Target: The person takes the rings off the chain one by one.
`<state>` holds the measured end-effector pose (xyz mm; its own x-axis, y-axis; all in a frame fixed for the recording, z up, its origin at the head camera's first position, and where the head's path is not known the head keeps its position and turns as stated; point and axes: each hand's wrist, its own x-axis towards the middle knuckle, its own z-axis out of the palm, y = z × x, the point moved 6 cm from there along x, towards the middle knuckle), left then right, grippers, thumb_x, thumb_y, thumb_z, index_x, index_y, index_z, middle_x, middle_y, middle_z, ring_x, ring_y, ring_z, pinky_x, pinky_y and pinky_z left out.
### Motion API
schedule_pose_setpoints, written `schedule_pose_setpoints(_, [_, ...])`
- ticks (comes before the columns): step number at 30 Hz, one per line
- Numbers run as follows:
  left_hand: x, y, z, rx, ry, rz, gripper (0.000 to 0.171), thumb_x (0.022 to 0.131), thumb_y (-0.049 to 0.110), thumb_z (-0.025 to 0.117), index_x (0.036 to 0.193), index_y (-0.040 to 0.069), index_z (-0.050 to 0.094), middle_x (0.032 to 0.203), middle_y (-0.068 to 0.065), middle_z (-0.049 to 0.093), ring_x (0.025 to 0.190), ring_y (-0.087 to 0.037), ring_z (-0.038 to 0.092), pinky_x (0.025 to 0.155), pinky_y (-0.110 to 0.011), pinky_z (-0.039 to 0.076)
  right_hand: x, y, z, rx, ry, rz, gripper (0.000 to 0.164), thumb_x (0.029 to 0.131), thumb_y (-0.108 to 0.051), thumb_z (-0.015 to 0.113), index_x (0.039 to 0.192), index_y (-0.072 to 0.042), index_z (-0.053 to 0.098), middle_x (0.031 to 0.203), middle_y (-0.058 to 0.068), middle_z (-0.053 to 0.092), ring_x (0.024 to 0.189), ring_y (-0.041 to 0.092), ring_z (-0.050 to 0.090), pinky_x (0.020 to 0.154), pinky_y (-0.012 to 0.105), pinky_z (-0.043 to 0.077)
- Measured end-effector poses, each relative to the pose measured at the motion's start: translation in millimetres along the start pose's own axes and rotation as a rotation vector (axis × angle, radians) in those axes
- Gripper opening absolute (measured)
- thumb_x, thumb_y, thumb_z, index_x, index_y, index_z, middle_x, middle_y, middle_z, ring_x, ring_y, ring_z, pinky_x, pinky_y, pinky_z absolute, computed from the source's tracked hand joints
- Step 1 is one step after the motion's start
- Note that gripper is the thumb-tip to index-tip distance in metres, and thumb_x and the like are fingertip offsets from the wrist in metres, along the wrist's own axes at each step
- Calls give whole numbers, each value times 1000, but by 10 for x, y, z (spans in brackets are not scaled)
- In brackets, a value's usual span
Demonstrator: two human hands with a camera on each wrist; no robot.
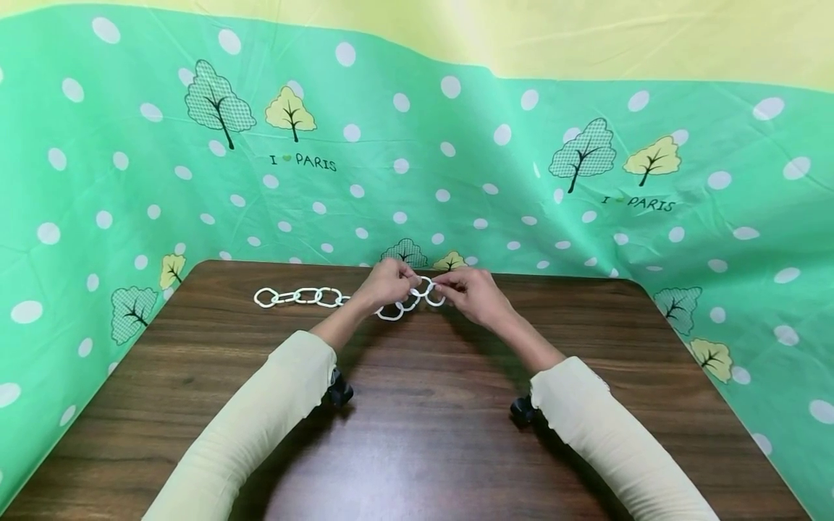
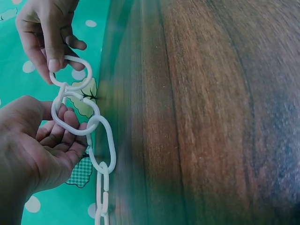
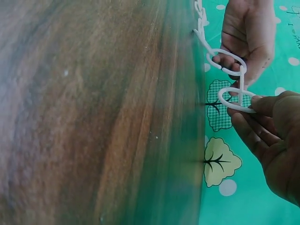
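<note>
A chain of white plastic links (image 2: 112, 145) runs along the far part of the table. My left hand (image 1: 389, 282) pinches a link near the chain's right end; in the left wrist view its fingers curl beside that link. To the right, my right hand (image 1: 478, 295) pinches the end link (image 3: 234, 107) between thumb and fingers. Both hands hold this end raised near the table's far edge, and the two held links are joined. Leftward of my left hand, the rest of the chain (image 1: 306, 291) lies on the wood, partly hidden by that hand and wrist.
The dark wood table (image 1: 417, 420) stretches from the hands toward me. Behind it and at both sides hangs a green dotted cloth (image 1: 391, 188) with printed trees. A small black device (image 1: 340, 391) is under the left cuff, another (image 1: 521, 412) under the right.
</note>
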<state>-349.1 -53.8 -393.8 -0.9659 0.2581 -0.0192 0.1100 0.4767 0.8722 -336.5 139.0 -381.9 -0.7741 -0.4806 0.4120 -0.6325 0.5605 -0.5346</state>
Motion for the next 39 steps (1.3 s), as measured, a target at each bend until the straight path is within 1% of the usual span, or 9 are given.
schedule_pose_setpoints(4, [17, -11, 18, -18, -21, -2, 23, 110, 9, 66, 108, -9, 79, 85, -14, 72, 68, -11, 60, 63, -21, 47, -14, -48, -31, -20, -5, -6, 20, 108, -21, 78, 122, -12, 88, 95, 5, 80, 79, 13, 68, 69, 30, 56])
schedule_pose_setpoints(5, [24, -11, 20, -20, -28, -2, 23, 110, 10, 66, 109, -10, 79, 87, -16, 73, 68, -11, 60, 63, -21, 47, -32, -171, -79, -49, -9, 17, 18, 106, -14, 79, 122, -9, 88, 97, 9, 81, 78, 17, 69, 69, 32, 57])
schedule_pose_setpoints(11, [29, -18, -16, -3, -24, -4, 23, 111, 12, 66, 107, -6, 79, 98, -23, 76, 68, -12, 61, 64, -21, 48, -69, -188, -130, -138, -8, 60, 19, 106, -12, 80, 122, -6, 87, 106, 12, 85, 84, 20, 71, 75, 33, 57])
schedule_pose_setpoints(17, [34, -36, -62, 2, -18, 2, 21, 111, 14, 67, 96, 3, 77, 82, -10, 71, 67, -14, 63, 64, -22, 47, -113, -118, -199, -142, -3, 108, 19, 106, -14, 80, 122, -5, 87, 108, 13, 86, 89, 22, 73, 78, 36, 58])
schedule_pose_setpoints(20, [57, -63, -59, 1, -27, 5, 22, 112, 15, 67, 95, 3, 76, 82, -6, 69, 68, -13, 63, 66, -22, 47, -134, -80, -230, -121, -20, 154, 19, 108, -15, 79, 122, -7, 87, 103, 12, 85, 82, 18, 72, 72, 33, 56])
schedule_pose_setpoints(25, [77, -75, -54, 6, -33, 6, 26, 113, 18, 67, 111, -6, 78, 86, -3, 69, 71, -13, 65, 69, -22, 50, -169, -19, -288, -68, -50, 229, 19, 110, -16, 76, 123, -6, 86, 93, 11, 84, 71, 17, 74, 62, 28, 55])
schedule_pose_setpoints(28, [80, -50, -64, 31, -28, 13, 30, 113, 21, 67, 117, -6, 79, 83, -3, 70, 73, -12, 64, 76, -24, 51, -188, 16, -334, -66, -56, 256, 19, 110, -17, 75, 122, -5, 85, 91, 11, 84, 75, 21, 76, 63, 27, 55])
schedule_pose_setpoints(32, [66, -38, -67, 30, -26, 8, 29, 113, 22, 68, 117, -5, 79, 84, -2, 71, 74, -11, 60, 85, -27, 51, -242, 61, -378, -80, -64, 285, 20, 111, -20, 75, 121, -7, 86, 91, 10, 84, 82, 27, 78, 67, 31, 53])
schedule_pose_setpoints(39, [37, -22, -42, -35, -15, 5, 24, 112, 16, 67, 119, -4, 77, 90, -10, 73, 76, -14, 63, 67, -22, 49, -348, 169, -478, -72, -64, 331, 18, 110, -20, 76, 119, -8, 85, 92, 11, 84, 87, 34, 81, 67, 33, 51])
